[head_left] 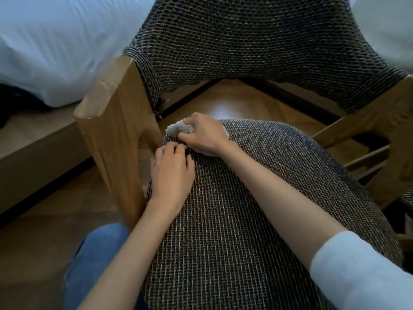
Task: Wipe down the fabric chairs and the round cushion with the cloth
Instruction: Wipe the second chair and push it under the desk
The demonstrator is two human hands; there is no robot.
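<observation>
Room: wooden floor [223, 104] in a herringbone pattern; a bed [55, 52] with white bedding at upper left, on a pale base.

Item 1, chair. The seat [234, 220] is brown-and-cream woven fabric with a rounded outline and fills the lower middle of the view. The back [245, 41] has a darker weave and stands at the top, with a gap between back and seat that shows the floor. A light wooden post [116, 130] stands at the seat's left, and wooden rails [357, 130] run at its right.

Item 2, cloth [177, 129]. It is pale grey-white and bunched, and it lies on the far left corner of the seat, close to the post. One tuft sticks out to the left of the knuckles; more of it shows under the wrist and behind the hand.

Item 3, right hand [202, 133]. It lies palm down on the cloth with its fingers [190, 136] curled and closed round it, pressing it to the fabric. A pale blue sleeve [357, 271] is pushed up the forearm.

Item 4, left hand [172, 173]. It rests on the seat's left edge, just beside the right hand and the cloth. Its fingers [173, 149] are bent and close together, tips on the weave. Whether they pinch the fabric cannot be told.

Item 5, jeans [96, 265]. Blue, lower left, beside the seat.
</observation>
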